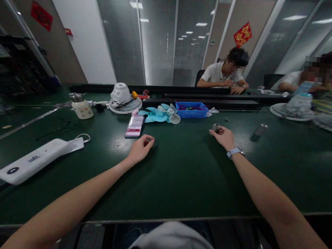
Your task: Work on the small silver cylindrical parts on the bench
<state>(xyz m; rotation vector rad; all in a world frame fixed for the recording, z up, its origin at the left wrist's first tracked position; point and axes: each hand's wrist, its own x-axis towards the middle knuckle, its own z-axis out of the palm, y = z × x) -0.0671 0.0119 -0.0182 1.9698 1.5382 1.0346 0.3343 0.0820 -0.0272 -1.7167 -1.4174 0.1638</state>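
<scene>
My right hand (224, 137), wearing a watch (235, 152) at the wrist, is closed around a small grey metallic cylinder (215, 127); its lower part is hidden by the fingers. To the right of that hand, a similar shiny cylinder (260, 130) stands upright on the green table (175, 174). My left hand (141, 149) rests on the tabletop with fingers loosely curled and a gap at the thumb, nothing seen in it. Just beyond it lies a phone (134, 126) with a lit screen.
Behind the phone are a white fan part (121, 94), light-blue fan blades (158, 114) and a blue bin (192, 110) with wires. At left lie a white elongated device (37, 161) and a patterned bottle (82, 108). Two people sit across; fan parts (298, 108) lie far right.
</scene>
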